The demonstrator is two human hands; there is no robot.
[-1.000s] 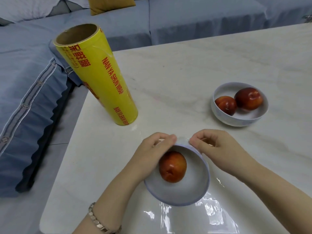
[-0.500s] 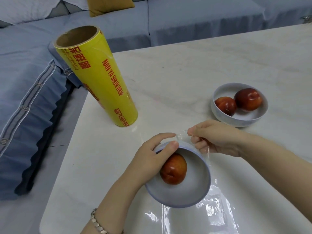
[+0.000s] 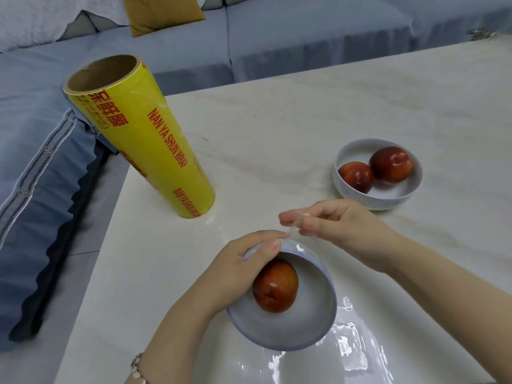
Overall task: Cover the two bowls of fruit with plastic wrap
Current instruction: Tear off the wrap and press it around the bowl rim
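Left hand: your left hand (image 3: 238,268) grips the far-left rim of the near bowl (image 3: 313,332), a round, pale grey-white dish. Its fingers (image 3: 257,236) curl round the outer wall, and the thumb hooks over the rim, close beside the fruit inside.
Right hand: your right hand (image 3: 343,231) hovers just beyond that same rim. Its fingers (image 3: 307,225) are closed in a pinch on a bunched edge of the plastic wrap.
Plastic wrap: the clear, glossy plastic wrap (image 3: 357,353) lies on the bench under the near bowl, close to the near edge. It spreads toward the near right and rises past the bowl's right side to your pinch.
Near fruit: one round red fruit (image 3: 275,286) sits in the left half of the near bowl.
Far bowl: the far bowl (image 3: 376,202), round and white, stands toward the right edge, just beyond your right hand. It holds two red fruits (image 3: 356,177) that touch each other.
Roll: a tall yellow wrap roll (image 3: 144,139) with red lettering and a cardboard core stands upright by the left edge.
Bench: the bench (image 3: 277,120) has a white marbled stone top.
Beyond: a blue-grey sofa (image 3: 277,45) runs past the far and left edges, with a mustard cushion (image 3: 158,12) on it.
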